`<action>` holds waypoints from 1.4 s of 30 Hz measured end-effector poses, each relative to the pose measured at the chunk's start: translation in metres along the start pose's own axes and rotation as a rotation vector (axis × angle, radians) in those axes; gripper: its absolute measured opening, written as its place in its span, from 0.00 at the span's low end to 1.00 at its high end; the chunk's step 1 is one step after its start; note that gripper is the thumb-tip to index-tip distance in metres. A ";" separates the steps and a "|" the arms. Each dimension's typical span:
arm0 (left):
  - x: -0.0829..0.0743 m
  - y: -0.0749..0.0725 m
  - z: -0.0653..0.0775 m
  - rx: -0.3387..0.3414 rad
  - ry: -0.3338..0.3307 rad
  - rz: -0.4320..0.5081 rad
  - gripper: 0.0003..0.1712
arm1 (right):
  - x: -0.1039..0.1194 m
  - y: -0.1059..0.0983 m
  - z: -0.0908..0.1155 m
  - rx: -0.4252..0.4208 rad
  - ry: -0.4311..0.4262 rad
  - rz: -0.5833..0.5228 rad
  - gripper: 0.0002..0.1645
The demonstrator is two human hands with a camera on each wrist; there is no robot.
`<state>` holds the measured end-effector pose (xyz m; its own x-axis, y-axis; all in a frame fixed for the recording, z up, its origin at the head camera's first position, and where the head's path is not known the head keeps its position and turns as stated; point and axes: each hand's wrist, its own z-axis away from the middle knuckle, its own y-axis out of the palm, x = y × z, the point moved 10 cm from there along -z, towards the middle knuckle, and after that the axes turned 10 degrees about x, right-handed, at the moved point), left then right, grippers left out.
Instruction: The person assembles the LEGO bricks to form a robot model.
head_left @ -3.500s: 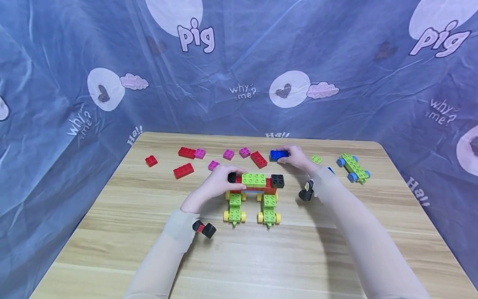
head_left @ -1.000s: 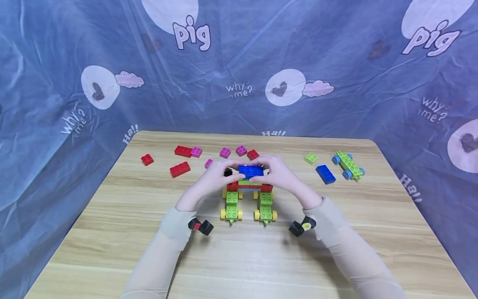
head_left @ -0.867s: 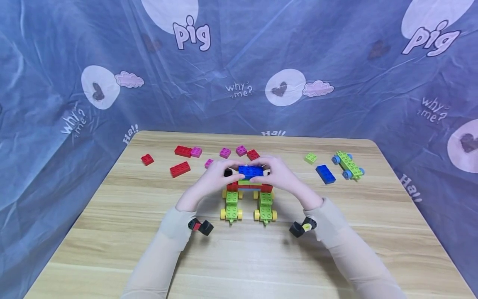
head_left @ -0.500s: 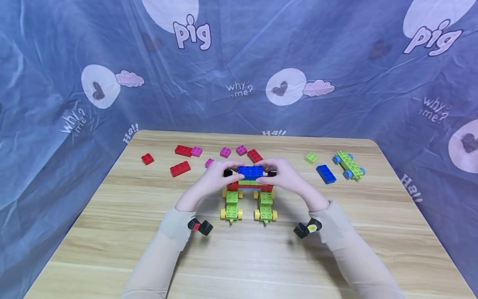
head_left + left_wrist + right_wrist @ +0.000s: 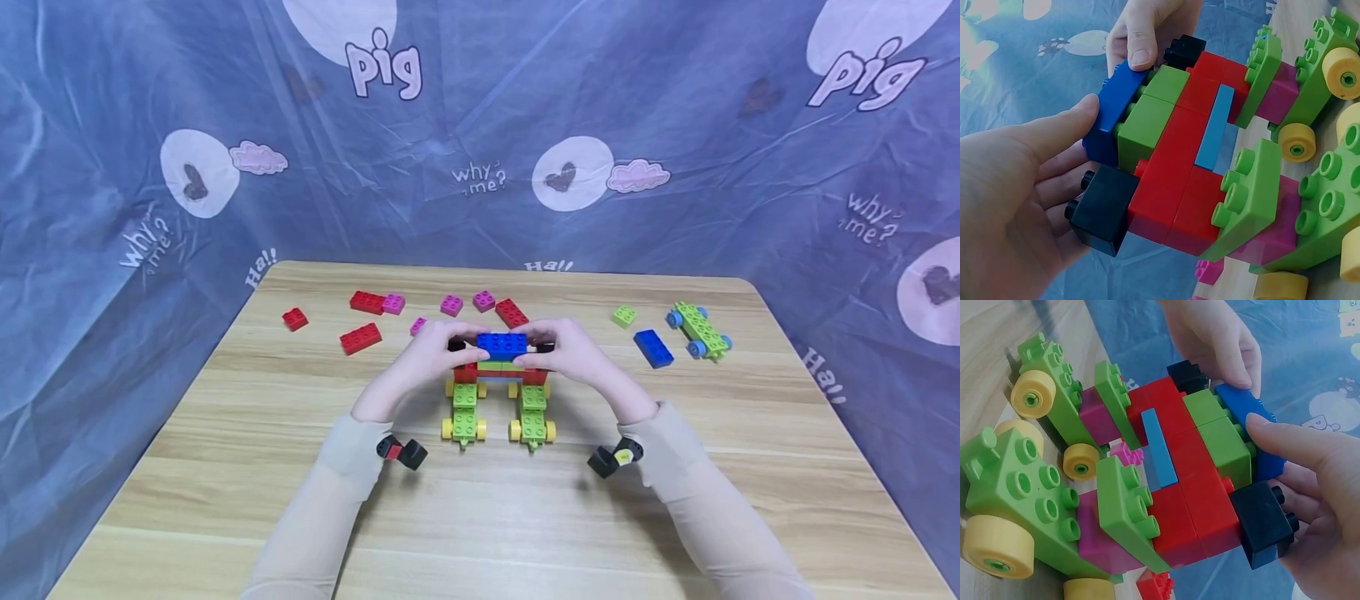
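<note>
A blue building brick (image 5: 502, 345) lies over two lime green bricks (image 5: 1141, 128) at the top of a built vehicle, whose green studs show along the seam. My left hand (image 5: 423, 358) pinches the blue brick's left end between thumb and fingers. At the other end, my right hand (image 5: 573, 358) pinches it the same way. Below are red bricks (image 5: 1166, 165), with a black brick (image 5: 1263, 525) sticking out at each side. Two green wheeled bases (image 5: 464, 423) with yellow wheels carry the whole build on the table.
Red bricks (image 5: 361, 338) and pink bricks (image 5: 452, 305) are scattered behind and to the left. Over to the right lie another blue brick (image 5: 653, 348), a small lime brick (image 5: 624, 316) and a green wheeled base (image 5: 701, 330) with blue wheels. A blue printed cloth hangs behind the table.
My right hand has brought the blue brick from the back right onto the lime bricks. My left hand has moved from the build's left side to the brick. Over the last second, little moves.
</note>
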<state>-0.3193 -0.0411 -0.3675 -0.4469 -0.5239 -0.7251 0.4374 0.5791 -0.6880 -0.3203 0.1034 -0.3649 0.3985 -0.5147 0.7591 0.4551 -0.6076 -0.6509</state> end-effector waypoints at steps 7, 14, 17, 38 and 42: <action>-0.001 -0.001 0.000 0.016 -0.013 -0.010 0.26 | -0.002 0.001 -0.001 0.003 0.019 0.011 0.27; -0.002 -0.001 -0.001 0.043 -0.032 -0.007 0.26 | -0.003 0.002 -0.001 0.018 0.027 0.001 0.27; -0.002 0.000 -0.001 0.049 -0.038 0.002 0.25 | -0.003 0.002 -0.001 0.023 0.030 0.009 0.26; 0.001 -0.001 -0.005 0.090 -0.072 0.068 0.22 | 0.002 0.003 -0.003 0.034 0.025 0.044 0.27; 0.002 0.000 -0.005 0.091 -0.078 0.088 0.23 | 0.000 0.003 -0.003 0.025 0.030 0.039 0.27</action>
<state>-0.3248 -0.0391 -0.3686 -0.3435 -0.5229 -0.7801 0.5429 0.5673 -0.6193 -0.3213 0.1002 -0.3670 0.3922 -0.5556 0.7331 0.4601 -0.5716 -0.6793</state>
